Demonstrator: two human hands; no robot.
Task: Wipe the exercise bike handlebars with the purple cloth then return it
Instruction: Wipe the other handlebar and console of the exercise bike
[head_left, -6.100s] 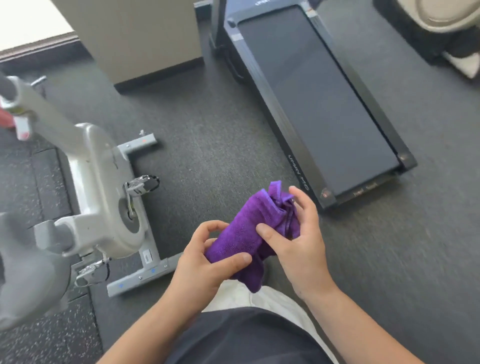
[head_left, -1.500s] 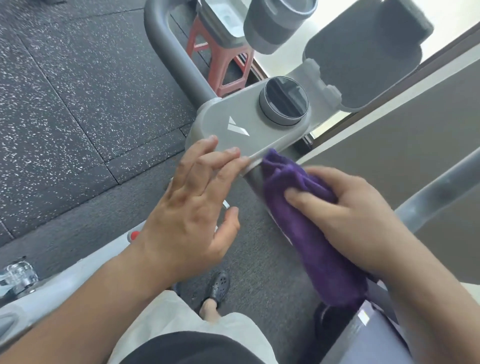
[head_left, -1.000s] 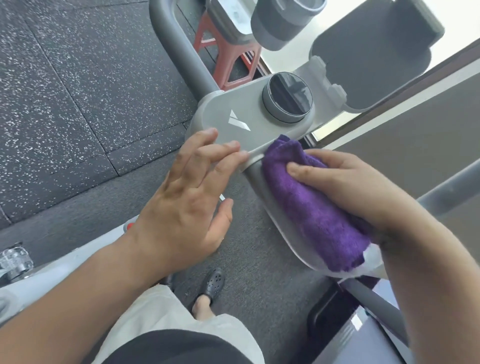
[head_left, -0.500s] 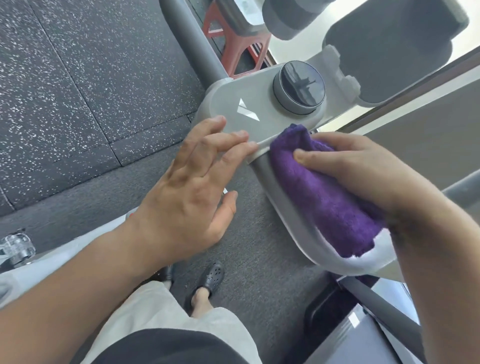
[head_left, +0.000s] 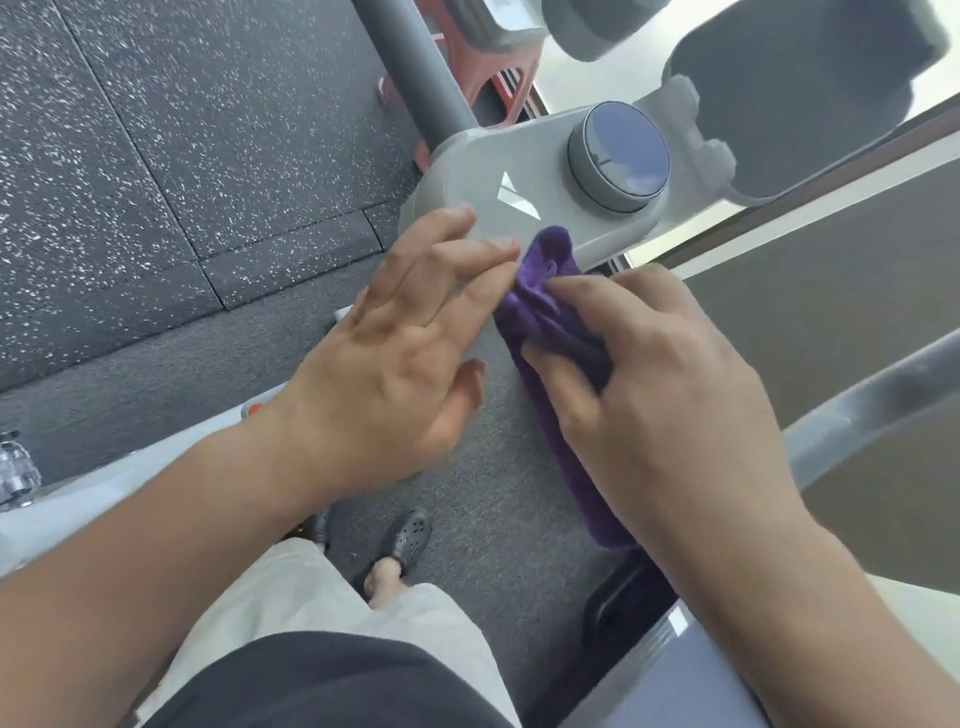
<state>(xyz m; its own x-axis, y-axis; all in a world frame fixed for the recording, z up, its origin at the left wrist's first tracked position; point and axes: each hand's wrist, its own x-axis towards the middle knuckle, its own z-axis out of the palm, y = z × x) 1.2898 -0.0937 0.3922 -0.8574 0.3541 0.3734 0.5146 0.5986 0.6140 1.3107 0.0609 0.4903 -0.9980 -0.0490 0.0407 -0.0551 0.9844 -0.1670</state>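
Fingers of the right hand (head_left: 670, 384) clench the purple cloth (head_left: 550, 332), pressing it under the bike's grey console (head_left: 535, 166). At nine o'clock of the cloth, the left hand (head_left: 395, 353) rests flat, fingers spread, grasping nothing.

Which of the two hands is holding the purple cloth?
The right hand grips the purple cloth; the left hand lies flat and open beside it, holding nothing.

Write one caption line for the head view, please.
Right hand presses purple cloth below bike console; left hand steadies it.
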